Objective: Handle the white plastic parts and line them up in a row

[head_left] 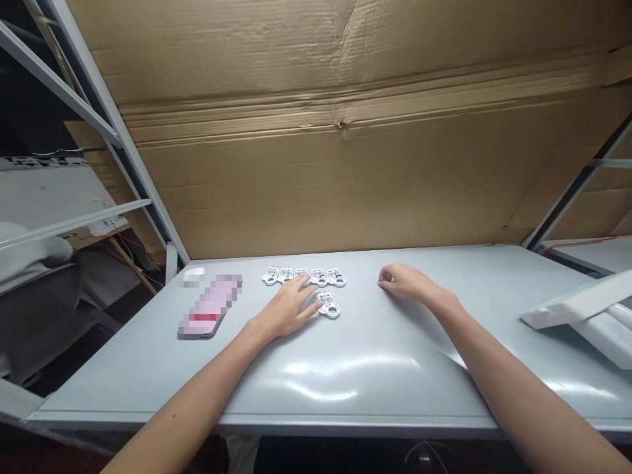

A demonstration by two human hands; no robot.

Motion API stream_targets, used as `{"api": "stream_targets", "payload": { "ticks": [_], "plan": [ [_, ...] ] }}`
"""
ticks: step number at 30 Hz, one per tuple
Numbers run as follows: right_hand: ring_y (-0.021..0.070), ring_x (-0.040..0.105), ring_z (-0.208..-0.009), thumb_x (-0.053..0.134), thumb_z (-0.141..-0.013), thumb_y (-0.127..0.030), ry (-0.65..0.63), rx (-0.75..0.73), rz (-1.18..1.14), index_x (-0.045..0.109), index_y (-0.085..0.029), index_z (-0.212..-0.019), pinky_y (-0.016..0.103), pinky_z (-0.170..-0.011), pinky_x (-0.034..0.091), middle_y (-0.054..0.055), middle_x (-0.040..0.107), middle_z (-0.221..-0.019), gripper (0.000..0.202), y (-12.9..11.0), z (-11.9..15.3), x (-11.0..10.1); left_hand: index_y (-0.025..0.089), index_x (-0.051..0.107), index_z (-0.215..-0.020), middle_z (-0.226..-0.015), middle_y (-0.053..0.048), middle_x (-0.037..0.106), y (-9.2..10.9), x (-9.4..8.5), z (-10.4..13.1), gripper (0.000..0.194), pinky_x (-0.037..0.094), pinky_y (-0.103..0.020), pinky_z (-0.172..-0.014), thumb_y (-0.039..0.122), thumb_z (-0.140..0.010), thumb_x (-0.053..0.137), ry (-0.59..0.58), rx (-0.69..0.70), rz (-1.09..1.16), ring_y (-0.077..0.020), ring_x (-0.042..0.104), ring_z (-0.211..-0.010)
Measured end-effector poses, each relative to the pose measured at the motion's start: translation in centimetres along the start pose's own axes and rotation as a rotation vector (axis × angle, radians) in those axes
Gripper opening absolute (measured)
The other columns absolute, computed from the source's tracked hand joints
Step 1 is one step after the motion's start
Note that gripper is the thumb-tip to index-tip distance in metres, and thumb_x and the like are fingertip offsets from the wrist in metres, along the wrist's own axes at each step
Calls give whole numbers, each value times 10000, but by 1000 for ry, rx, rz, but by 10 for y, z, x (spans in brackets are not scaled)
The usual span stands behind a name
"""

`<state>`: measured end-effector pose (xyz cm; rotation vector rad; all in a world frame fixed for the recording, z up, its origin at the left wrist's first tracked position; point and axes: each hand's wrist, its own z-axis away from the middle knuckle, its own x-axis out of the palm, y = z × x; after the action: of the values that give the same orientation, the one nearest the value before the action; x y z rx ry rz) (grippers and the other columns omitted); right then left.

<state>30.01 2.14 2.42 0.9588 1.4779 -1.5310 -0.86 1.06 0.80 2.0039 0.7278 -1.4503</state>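
Observation:
Several small white parts, each with a round ring and small holes, stand in a row (336,277) toward the back of the surface. One more such part (330,307) lies by itself in front of them. My left hand (288,308) has its fingers spread, with fingertips over the middle of the row and the thumb at the edge of the single part; whether they press on it I cannot tell. To the right, my right hand (405,282) is closed in a pinch just above the surface. A tiny pale spot shows between its fingers, too small to name.
All this is on a light grey metal shelf (395,395) backed by cardboard (345,184). On the left are a blurred pink phone-like thing (212,306) and a small white object (195,274). White long pieces (587,306) lie at the right. Metal uprights (133,158) frame the sides.

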Motion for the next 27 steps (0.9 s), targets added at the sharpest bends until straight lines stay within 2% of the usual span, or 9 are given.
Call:
{"api": "stream_targets", "payload": {
  "ticks": [2,5,8,11,13,16,21,27],
  "plan": [
    [260,655,-814,554,-789,-250,48,-37,-58,644,-223,-821,348,-643,475,93,712,-971,99,-6,-1,3,158,565,-1316,-1487,-167,430,1,-1,0,454,336,-486,-1142,443,-1020,371,0,-6,-11,-313,367,-1402],
    [235,658,-853,577,-837,-315,38,-159,-340,621,-214,-874,343,-723,492,92,716,-970,116,-22,0,9,151,561,-1325,-1485,-180,426,1,-1,0,451,323,-491,-1148,429,-1022,378,6,-4,-19,-318,367,-1402],
    [214,661,-867,645,-835,-404,-134,-293,-761,635,-194,-924,350,-814,503,83,711,-895,228,-41,3,17,159,575,-1306,-1464,-174,454,0,0,0,428,342,-492,-1136,421,-1020,393,31,15,-15,-321,389,-1387],
    [193,642,-888,745,-763,-439,-255,-277,-1106,680,-190,-1004,360,-884,483,62,692,-892,353,-55,7,25,169,588,-1284,-1431,-164,488,-1,2,0,414,373,-492,-1115,423,-1019,396,55,39,-16,-319,419,-1363],
    [181,628,-904,783,-730,-437,-296,-259,-1246,712,-195,-981,350,-905,468,60,690,-927,356,-59,8,28,160,591,-1279,-1434,-170,483,-2,3,-1,422,377,-494,-1111,428,-1020,393,59,44,-24,-322,426,-1355],
    [188,622,-963,784,-744,-418,-340,-254,-1353,732,-203,-940,330,-914,468,78,699,-1028,296,-63,10,32,159,592,-1277,-1440,-172,476,-2,3,-1,422,377,-499,-1110,429,-1018,398,69,47,-25,-326,425,-1354],
    [215,635,-1107,811,-732,-296,-349,-121,-1461,721,-209,-923,330,-988,485,86,717,-1126,228,-69,14,38,151,613,-1248,-1426,-177,490,-2,4,0,406,361,-497,-1122,418,-1013,418,73,56,-10,-328,421,-1359],
    [212,670,-1087,734,-798,-175,-303,-44,-1455,706,-184,-1011,337,-1001,527,105,725,-1131,215,-70,16,36,162,595,-1265,-1418,-168,496,-1,4,0,399,337,-519,-1132,411,-1019,405,62,59,-19,-324,392,-1379]
  ]
}}
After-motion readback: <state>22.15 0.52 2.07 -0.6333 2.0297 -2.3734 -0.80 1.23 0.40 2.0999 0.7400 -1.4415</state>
